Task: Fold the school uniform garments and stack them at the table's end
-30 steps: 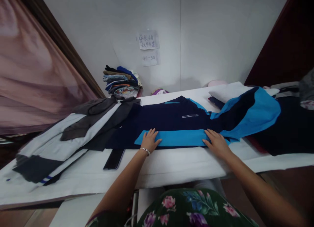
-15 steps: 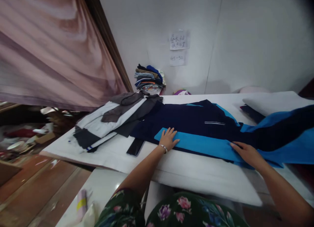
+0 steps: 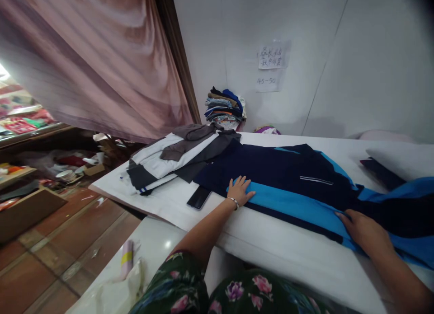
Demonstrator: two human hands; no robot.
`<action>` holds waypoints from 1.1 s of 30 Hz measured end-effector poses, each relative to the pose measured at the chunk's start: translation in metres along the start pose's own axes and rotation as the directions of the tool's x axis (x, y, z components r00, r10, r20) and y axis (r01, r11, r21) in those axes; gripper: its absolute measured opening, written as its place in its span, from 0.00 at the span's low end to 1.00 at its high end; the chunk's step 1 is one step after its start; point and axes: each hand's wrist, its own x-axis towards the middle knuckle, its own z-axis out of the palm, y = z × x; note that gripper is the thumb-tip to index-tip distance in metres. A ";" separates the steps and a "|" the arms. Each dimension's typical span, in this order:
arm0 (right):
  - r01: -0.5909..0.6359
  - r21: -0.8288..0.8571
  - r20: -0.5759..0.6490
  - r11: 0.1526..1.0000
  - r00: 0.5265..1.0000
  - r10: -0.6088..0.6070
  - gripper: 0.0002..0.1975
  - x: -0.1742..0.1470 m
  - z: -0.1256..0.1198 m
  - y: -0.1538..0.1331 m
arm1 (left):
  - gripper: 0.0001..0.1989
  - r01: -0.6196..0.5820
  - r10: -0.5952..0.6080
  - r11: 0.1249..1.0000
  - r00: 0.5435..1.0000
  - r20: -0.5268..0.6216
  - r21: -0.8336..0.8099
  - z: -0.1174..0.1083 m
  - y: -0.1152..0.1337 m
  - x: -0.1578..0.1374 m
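Rests the left hand, spread and released, on the left end of a blue strip on a navy-and-blue garment; touches the strip farther right with the right hand, cannot tell whether pinching cloth. Has the garment stretched out across the white bench, just beside a phone and meeting grey-and-white clothing leftward. Shows a folded stack beyond, near the wall.
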 end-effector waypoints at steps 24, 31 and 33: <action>0.268 -0.060 -0.033 0.962 0.962 -0.270 0.34 -0.027 0.010 -0.057 | 0.32 0.151 -0.153 0.985 0.988 0.020 0.087 -0.006 -0.035 0.023; 0.256 -0.033 -0.023 0.966 0.966 -0.257 0.35 -0.027 0.004 -0.062 | 0.35 0.223 -0.230 0.966 0.973 0.036 0.130 -0.015 -0.063 0.036; 0.251 -0.020 -0.013 0.968 0.968 -0.251 0.35 -0.027 0.004 -0.061 | 0.35 0.218 -0.223 0.968 0.975 0.023 0.124 -0.014 -0.068 0.037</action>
